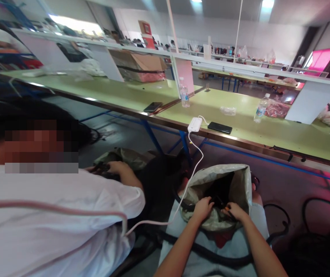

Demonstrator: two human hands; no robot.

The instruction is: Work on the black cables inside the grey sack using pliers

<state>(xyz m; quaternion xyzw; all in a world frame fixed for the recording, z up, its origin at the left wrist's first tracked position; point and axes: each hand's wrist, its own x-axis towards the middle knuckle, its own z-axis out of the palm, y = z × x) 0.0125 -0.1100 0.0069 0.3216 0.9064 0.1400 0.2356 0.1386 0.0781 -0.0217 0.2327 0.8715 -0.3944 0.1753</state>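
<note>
Between my knees stands an open woven sack (242,188) with a dark inside. My left hand (203,209) is at the sack's near rim, its fingers closed on a dark thing I cannot make out. My right hand (235,212) is pinched shut just to the right, with a small orange and dark item at its fingertips, too small to name. Both hands are close together over the mouth of the sack. A thick black tube-like length (211,256) runs across my lap below the sack.
A co-worker in a white shirt (52,215) sits close on my left. Ahead, a green workbench (240,111) bears a white charger (195,124), phone (219,127) and water bottles (185,94). A white cable (198,165) hangs from the charger past the sack's left side.
</note>
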